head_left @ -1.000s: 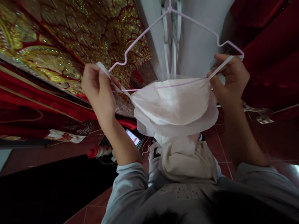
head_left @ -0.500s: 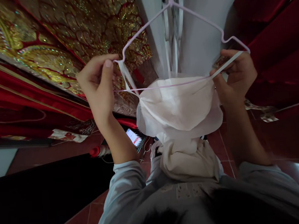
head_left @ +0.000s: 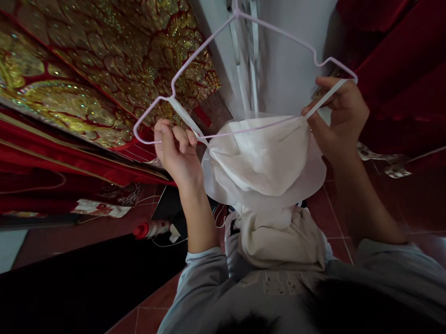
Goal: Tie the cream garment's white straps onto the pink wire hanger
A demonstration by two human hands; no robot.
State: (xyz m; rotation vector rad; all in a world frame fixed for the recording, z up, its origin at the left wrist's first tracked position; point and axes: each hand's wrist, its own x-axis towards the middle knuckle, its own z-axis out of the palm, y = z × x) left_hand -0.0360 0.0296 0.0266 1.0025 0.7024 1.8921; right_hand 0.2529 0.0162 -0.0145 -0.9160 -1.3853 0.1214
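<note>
A pale pink clothes hanger [head_left: 204, 47] is held up in front of me, with a white strappy garment [head_left: 262, 160] hanging below its bottom bar. The garment's left strap sits in the hanger's left notch. My left hand [head_left: 179, 152] is closed around the bottom bar near its left end, close to that strap. My right hand [head_left: 342, 118] pinches the right strap [head_left: 326, 99], which runs taut up to the hanger's right end. That strap lies outside the right notch. The right fingertips are partly hidden behind it.
Gold-sequinned red garments [head_left: 127, 47] hang on the left, dark red cloth [head_left: 400, 63] on the right. Grey-white metal bars [head_left: 252, 51] stand behind the hanger. Beige cloth [head_left: 282, 238] lies at my lap. A red-capped bottle [head_left: 151, 229] is at lower left.
My left hand has moved from the hanger's left end down and right to the bottom bar. The left strap now rests in the notch. The hanger has shifted slightly left and down.
</note>
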